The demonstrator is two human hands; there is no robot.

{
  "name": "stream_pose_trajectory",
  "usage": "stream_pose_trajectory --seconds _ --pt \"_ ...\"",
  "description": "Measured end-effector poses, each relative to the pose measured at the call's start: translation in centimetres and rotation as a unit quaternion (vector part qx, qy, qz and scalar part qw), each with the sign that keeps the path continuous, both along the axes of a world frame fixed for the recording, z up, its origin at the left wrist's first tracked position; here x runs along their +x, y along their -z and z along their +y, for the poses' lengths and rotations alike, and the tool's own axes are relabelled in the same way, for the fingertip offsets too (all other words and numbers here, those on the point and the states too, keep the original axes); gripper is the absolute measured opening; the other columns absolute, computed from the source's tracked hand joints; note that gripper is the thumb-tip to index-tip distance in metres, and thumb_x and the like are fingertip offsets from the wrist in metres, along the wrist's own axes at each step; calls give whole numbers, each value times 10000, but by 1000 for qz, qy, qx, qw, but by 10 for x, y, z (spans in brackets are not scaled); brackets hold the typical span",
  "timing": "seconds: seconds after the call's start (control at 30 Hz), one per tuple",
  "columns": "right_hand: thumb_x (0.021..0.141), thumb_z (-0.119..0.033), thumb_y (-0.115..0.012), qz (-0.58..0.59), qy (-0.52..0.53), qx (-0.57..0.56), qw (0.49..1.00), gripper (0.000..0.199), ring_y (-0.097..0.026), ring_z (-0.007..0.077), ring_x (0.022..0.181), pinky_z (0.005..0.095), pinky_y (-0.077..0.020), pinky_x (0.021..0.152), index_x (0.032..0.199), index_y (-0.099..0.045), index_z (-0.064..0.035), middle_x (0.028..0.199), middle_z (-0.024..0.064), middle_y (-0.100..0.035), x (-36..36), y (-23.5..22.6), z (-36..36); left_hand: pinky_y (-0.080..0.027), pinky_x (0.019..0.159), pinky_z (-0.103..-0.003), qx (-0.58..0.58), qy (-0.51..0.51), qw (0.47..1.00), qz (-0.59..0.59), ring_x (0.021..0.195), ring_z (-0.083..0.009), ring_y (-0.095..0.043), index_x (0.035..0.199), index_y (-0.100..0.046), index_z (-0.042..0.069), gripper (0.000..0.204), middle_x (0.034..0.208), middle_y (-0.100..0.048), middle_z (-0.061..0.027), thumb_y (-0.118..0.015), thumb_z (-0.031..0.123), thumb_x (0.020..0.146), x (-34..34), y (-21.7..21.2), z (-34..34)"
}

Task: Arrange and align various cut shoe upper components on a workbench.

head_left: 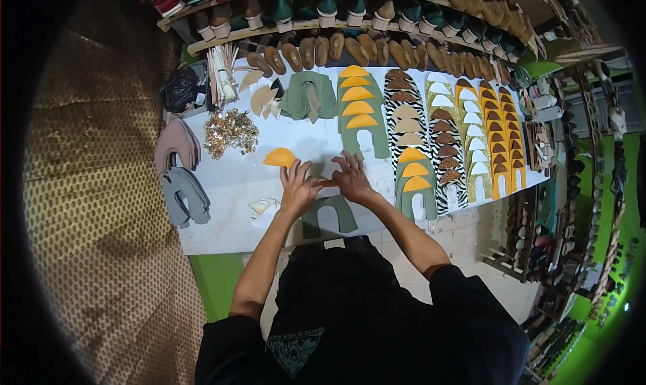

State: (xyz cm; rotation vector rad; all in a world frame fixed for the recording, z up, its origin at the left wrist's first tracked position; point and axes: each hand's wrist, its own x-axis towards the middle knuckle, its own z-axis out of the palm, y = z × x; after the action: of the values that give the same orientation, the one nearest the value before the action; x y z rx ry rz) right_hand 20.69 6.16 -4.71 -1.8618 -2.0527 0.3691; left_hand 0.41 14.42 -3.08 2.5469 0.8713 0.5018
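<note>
Over the near middle of the white table, my left hand (pixel 298 188) and my right hand (pixel 351 181) come close together. The thumbs and fingers of both pinch a small orange-brown piece (pixel 327 183), mostly hidden by the fingers. Just below them lies a green U-shaped shoe upper (pixel 328 217), its top covered by my hands. A yellow half-moon piece (pixel 277 157) rests beyond my left fingertips. Right of my right hand, several green uppers (pixel 417 203) overlap in a row, each with a yellow half-moon on it. White and cream scraps (pixel 264 210) lie left of my left wrist.
Rows of zebra-striped (pixel 393 139), glittery gold (pixel 476 190) and yellow uppers (pixel 501 183) cover the table's right side. Pink (pixel 176 143) and grey stacks (pixel 185 195) sit at the left edge, near a shiny metallic pile (pixel 230 132). Shoe-filled shelves (pixel 350 31) stand behind.
</note>
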Motion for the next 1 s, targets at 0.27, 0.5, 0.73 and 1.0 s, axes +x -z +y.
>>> stream_pose_trajectory --seconds 0.27,0.5,0.73,1.0 --pt "863 -106 -610 123 -12 -14 992 62 -362 362 1350 670 -223 1097 872 -672 -98 1310 87 -519 33 -56 -11 -173 1099 -636 -117 -44 990 -61 1361 -381 -359 847 -743 71 119 1343 -549 -70 -673 168 848 9 -43 -12" --pt "885 -146 -622 163 7 -13 987 165 -406 313 1310 592 -227 1113 828 -737 -42 1262 89 -578 50 -84 -24 -149 1112 -638 -158 -74 983 -59 1366 -356 -376 861 -752 96 133 1360 -570 -53 -690 213 858 17 -64 -25" --pt "881 -175 -660 177 -8 13 984 148 -445 324 1276 504 -286 1083 850 -738 -53 1263 88 -599 69 -102 -46 -158 1126 -596 -166 -98 980 -43 1356 -312 -402 850 -745 110 105 1365 -580 -32 -705 206 849 19 -79 -48" --pt "864 -140 -684 201 -58 5 978 94 -467 329 1259 462 -304 1075 853 -729 -58 1251 113 -609 88 -109 -67 -225 1116 -513 -159 -154 974 -53 1348 -302 -423 857 -746 111 112 1369 -589 -43 -714 218 850 15 -86 -78"
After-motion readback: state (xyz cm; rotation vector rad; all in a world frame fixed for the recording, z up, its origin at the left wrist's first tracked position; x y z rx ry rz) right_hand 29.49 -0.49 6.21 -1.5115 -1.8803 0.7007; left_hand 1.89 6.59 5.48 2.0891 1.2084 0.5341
